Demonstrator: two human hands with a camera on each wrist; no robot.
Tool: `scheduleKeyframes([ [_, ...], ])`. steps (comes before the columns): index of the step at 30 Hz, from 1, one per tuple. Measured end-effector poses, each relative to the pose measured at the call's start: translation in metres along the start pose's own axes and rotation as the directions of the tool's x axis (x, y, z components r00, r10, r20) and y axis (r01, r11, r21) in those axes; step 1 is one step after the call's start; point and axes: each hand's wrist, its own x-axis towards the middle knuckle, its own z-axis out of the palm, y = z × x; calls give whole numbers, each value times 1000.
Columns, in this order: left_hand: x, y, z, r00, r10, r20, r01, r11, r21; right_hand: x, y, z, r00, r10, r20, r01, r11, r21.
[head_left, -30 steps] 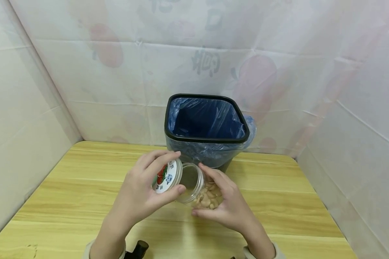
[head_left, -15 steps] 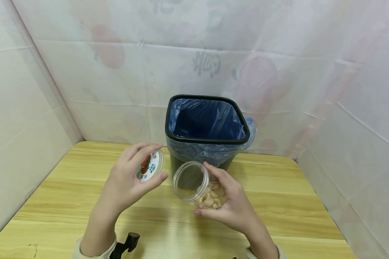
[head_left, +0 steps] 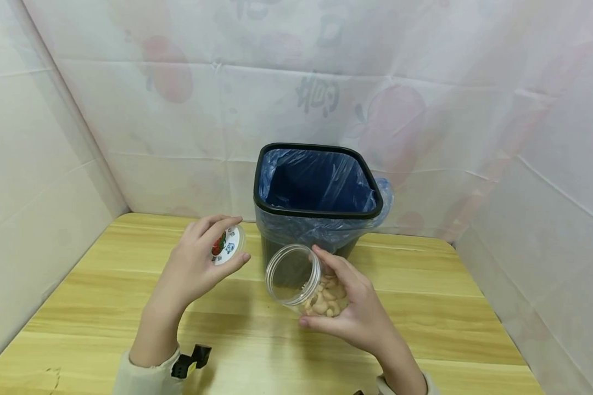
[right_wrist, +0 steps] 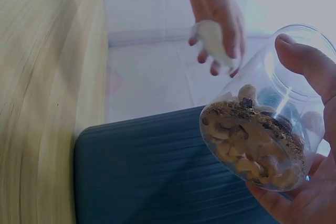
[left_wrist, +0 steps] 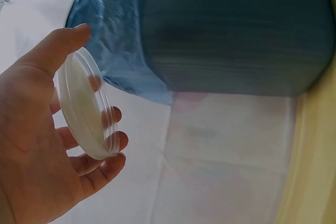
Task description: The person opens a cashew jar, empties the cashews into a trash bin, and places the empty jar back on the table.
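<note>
My left hand [head_left: 190, 269] holds a round screw lid [head_left: 229, 246] by its edge, the white printed top with a red picture facing me. In the left wrist view the pale inside of the lid [left_wrist: 84, 106] shows between thumb and fingers. Thumb and fingers of my right hand [head_left: 356, 302] grip a clear plastic jar [head_left: 296, 303], tilted with its open mouth toward the lid. Pale nuts that look like cashews [head_left: 326, 300] lie in its lower part. Dark crumbs among the nuts [right_wrist: 252, 156] show through the base in the right wrist view. Jar and lid are apart.
A dark bin [head_left: 321, 212] lined with a blue plastic bag [head_left: 301, 227] stands behind the jar, at the back of the wooden table [head_left: 128, 291]. Printed cloth walls [head_left: 217, 109] enclose the back and sides. A black device [head_left: 190, 362] sits at my left wrist.
The lid has come away from the jar's mouth, moving left with my left hand. My right hand has shifted slightly right, the jar's mouth turning more into view.
</note>
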Motion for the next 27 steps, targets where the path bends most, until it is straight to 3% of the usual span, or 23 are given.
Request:
scheduleKeyframes([
  [11, 3, -24, 15, 993, -68, 92, 65, 997, 44, 0, 1, -1, 999, 32, 14, -32, 999, -1],
  [21, -1, -43, 27, 966, -163, 202, 145, 984, 100, 0, 3, 0, 1000, 0, 8, 0, 1000, 2],
  [27, -3, -50, 32, 956, -193, 221, 172, 979, 112, 0, 2, 0, 1000, -1, 2, 1, 1000, 3],
])
